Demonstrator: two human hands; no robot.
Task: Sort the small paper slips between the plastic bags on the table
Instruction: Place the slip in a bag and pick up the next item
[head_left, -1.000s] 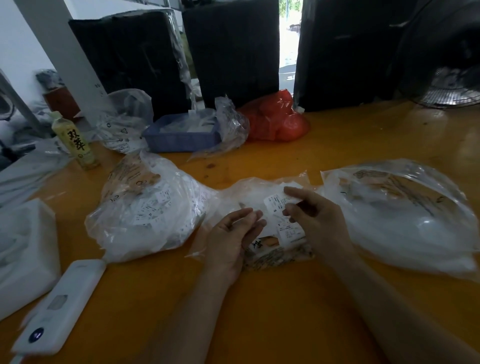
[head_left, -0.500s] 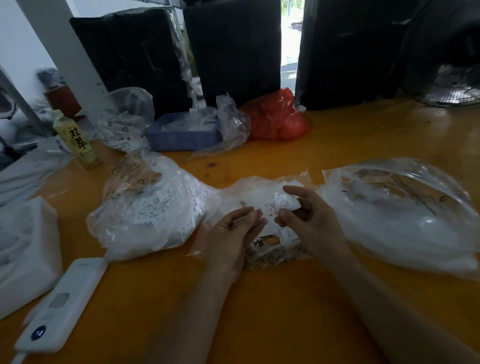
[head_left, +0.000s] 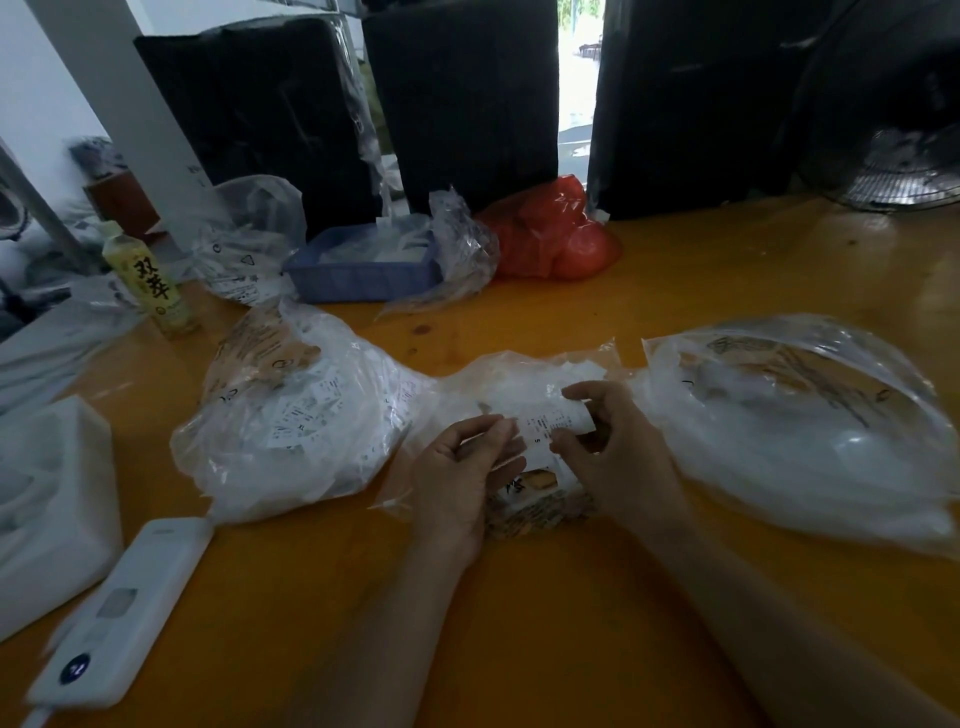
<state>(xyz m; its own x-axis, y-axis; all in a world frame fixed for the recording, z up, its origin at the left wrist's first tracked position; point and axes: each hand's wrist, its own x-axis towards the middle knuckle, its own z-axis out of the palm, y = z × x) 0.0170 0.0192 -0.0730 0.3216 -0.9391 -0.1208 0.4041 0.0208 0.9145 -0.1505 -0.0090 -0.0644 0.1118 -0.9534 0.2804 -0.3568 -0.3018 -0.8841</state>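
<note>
At the middle of an orange table (head_left: 649, 291), the right hand (head_left: 615, 457) pinches a small printed paper slip (head_left: 558, 421) between thumb and curled fingers, just above a flat clear bag (head_left: 524, 384) that lies under both hands. The left hand (head_left: 462, 475) sits just beside it, palm turned up, fingers loosely bent toward the slip's left edge; whether they touch the paper cannot be told. A printed packet (head_left: 540, 506) shows beneath the hands, inside or under the middle bag.

To the left, touching the middle bag, a bulging clear bag (head_left: 296, 421) is stuffed with more white slips. To the right, another large clear bag (head_left: 800, 426) lies puffed and close against the right hand's wrist, so the hands work in a narrow gap between the two. Bare tabletop lies open toward the near edge, around both forearms.

At the left near edge rest a white power bank (head_left: 119, 613) and a white box (head_left: 47, 499). Farther back stand a yellow drink bottle (head_left: 150, 283), a blue tray (head_left: 363, 267) with crumpled plastic, and a red bag (head_left: 556, 234), in front of dark wrapped boxes (head_left: 462, 98). A fan (head_left: 898, 171) sits at the far right.
</note>
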